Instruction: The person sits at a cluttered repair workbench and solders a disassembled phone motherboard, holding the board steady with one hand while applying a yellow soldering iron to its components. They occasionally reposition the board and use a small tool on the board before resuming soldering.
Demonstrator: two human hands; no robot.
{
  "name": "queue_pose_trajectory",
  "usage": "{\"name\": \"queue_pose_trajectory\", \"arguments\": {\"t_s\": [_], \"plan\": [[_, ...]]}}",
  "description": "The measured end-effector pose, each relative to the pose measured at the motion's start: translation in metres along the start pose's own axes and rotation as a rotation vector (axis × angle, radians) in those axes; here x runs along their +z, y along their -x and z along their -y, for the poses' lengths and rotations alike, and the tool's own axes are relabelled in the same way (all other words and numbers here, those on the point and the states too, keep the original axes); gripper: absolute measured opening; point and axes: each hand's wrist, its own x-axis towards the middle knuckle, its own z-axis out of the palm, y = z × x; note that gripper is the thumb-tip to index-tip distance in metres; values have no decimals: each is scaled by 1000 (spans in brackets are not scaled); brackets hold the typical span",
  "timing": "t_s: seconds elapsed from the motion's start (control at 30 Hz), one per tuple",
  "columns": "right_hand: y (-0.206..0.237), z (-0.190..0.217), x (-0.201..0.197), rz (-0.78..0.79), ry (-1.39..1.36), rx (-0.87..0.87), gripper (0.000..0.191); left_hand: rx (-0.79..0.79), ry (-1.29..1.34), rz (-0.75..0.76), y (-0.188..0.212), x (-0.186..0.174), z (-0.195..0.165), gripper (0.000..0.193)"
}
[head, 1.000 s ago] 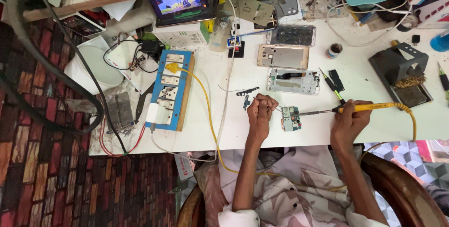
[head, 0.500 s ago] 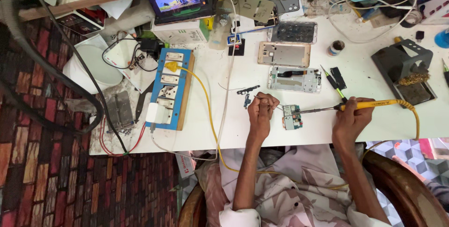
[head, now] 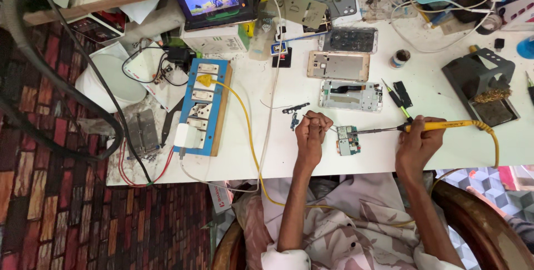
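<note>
My right hand (head: 417,139) grips a yellow-handled soldering iron (head: 445,126), whose metal tip reaches left to a small green circuit board (head: 349,140) lying near the front of the white table (head: 423,103). My left hand (head: 311,134) is closed just left of the board, pinching what looks like a thin wire or tweezer that points at the board. The iron's yellow cord (head: 492,136) loops off the table's front edge.
Behind the board lie an opened phone frame (head: 350,95), a gold phone back (head: 338,65), a green screwdriver (head: 396,99) and a small jar (head: 400,57). A blue power strip (head: 202,106) sits left, a dark iron stand (head: 483,83) right, a lit tablet (head: 216,0) at the back.
Both hands stay at the circuit board with the iron tip on it; only the camera view shifts slightly.
</note>
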Motion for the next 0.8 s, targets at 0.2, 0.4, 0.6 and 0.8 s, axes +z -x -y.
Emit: {"name": "queue_pose_trajectory", "arguments": {"t_s": [0.2,0.4,0.6,0.8], "plan": [[-1,-2,-3,-11,46,-32,10,8,23,-5,0,-1,3,45],[0,2,1,-15,59,-12,13,-14,-11,-9,0,-1,2,45],[-1,0,0,4,-11,0,13,20,18,7,-1,1,-1,46],[-1,-2,-2,3,58,-43,13,5,-26,5,-1,1,-4,47]]}}
